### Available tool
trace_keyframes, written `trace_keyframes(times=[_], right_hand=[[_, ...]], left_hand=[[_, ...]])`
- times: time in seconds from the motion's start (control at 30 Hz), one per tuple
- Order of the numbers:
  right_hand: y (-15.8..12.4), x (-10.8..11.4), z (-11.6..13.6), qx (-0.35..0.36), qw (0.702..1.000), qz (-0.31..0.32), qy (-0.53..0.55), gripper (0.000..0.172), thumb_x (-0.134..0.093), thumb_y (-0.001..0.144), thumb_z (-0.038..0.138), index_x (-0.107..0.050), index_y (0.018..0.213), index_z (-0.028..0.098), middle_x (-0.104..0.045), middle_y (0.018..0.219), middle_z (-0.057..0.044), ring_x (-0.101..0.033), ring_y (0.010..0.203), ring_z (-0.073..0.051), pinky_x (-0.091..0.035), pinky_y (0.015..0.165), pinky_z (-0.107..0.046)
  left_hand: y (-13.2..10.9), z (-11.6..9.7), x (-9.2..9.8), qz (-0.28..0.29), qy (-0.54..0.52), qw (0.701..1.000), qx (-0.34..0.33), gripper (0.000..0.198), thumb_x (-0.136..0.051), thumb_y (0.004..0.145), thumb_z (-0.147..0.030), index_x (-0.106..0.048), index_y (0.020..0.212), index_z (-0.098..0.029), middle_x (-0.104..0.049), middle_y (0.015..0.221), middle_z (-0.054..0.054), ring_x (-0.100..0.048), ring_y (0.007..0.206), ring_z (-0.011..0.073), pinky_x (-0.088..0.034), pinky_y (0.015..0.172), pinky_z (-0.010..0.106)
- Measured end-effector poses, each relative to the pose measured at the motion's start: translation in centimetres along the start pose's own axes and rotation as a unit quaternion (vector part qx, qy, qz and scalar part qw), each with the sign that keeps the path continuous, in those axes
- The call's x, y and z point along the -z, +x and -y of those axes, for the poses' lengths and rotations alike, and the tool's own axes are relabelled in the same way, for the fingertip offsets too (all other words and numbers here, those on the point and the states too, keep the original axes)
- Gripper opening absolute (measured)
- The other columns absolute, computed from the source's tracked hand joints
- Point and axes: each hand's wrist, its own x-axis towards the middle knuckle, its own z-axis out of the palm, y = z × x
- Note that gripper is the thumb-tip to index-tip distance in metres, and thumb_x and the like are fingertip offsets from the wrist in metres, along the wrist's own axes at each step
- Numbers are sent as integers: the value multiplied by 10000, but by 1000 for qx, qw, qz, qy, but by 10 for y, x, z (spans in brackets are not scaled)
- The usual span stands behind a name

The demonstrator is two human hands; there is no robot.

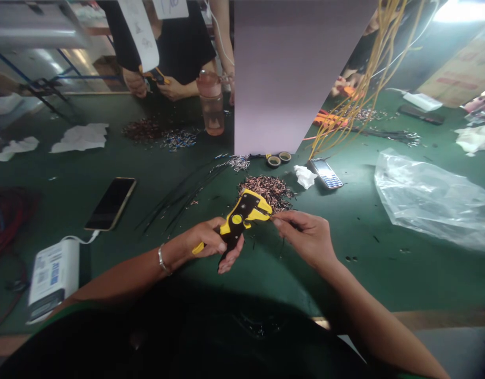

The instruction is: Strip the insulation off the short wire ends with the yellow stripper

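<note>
Single head-worn cam, aimed fwd & down at hands (205,241), close range.

Nothing readable on yellow wire stripper (236,218), red print on cardboard (459,73) blurred, power bank label (53,273) too small

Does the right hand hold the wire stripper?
No, the left hand grips the yellow wire stripper; the right hand is at its end.

A yellow-and-black automatic wire stripper (238,220) sits tilted in the left hand (205,239), its jaws pointing up and right.
</note>
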Motion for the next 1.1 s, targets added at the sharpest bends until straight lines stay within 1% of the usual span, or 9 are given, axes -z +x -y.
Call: trace_keyframes(times=[0.13,0.33,0.5,0.6,0.73,0.9,0.97,1.03,1.1], right_hand=[[0,0,-2,3,1000,-2,-2,182,-660,758,308,-817,732,219,-691,570,-2,-558,502,-130,-446,504,-277],[1,-1,-4,0,1000,-8,12,171,-666,755,291,-814,743,206,-666,539,6,-554,494,-127,-443,506,-282],[3,-2,-8,-9,1000,-2,25,161,-674,749,292,-810,756,206,-680,534,7,-584,504,-132,-472,532,-292],[4,-2,-11,-17,999,-2,31,157,-684,743,299,-808,767,206,-708,562,-2,-603,525,-139,-484,546,-301],[5,-4,-15,-36,998,12,53,152,-702,739,309,-806,785,208,-720,584,-7,-601,526,-139,-475,513,-292],[6,-6,-20,-56,995,8,80,174,-733,722,316,-809,834,206,-765,687,-33,-629,574,-152,-483,489,-284],[6,-7,-21,-66,994,23,89,179,-743,721,325,-807,833,201,-764,690,-37,-640,577,-156,-497,490,-287],[6,-8,-24,-75,992,36,98,208,-749,728,345,-804,862,195,-765,700,-42,-650,571,-161,-513,487,-291],[5,-10,-26,-71,992,26,98,267,-749,741,361,-797,943,194,-784,769,-57,-678,612,-175,-551,516,-307]], left_hand=[[0,0,-3,-15,0,1000,-14,189,-666,605,-184,-684,786,-132,-643,600,46,-557,461,154,-522,466,298],[-1,1,-5,-13,-11,1000,-12,177,-660,619,-176,-668,786,-115,-635,605,37,-554,458,144,-514,459,288],[-2,1,-9,-43,-9,999,-19,199,-678,632,-192,-666,821,-131,-621,607,16,-539,455,132,-504,458,283],[-2,2,-10,-60,-15,998,-28,191,-687,636,-195,-659,815,-135,-602,594,4,-533,445,127,-496,440,276],[-2,2,-12,-73,-15,997,-37,154,-691,646,-201,-646,779,-139,-589,577,-6,-525,435,118,-489,423,263],[-2,4,-15,-94,-16,994,-59,141,-699,640,-189,-646,760,-139,-595,567,-12,-518,418,111,-480,406,252],[-1,5,-15,-97,-15,993,-65,139,-699,635,-188,-649,755,-139,-595,562,-11,-513,411,110,-476,397,252],[-1,6,-16,-103,-10,992,-66,146,-694,628,-181,-653,761,-138,-594,558,-11,-510,412,110,-476,399,252],[-1,6,-16,-107,-2,992,-64,148,-689,618,-171,-651,756,-133,-590,555,-9,-513,420,109,-478,407,251]])
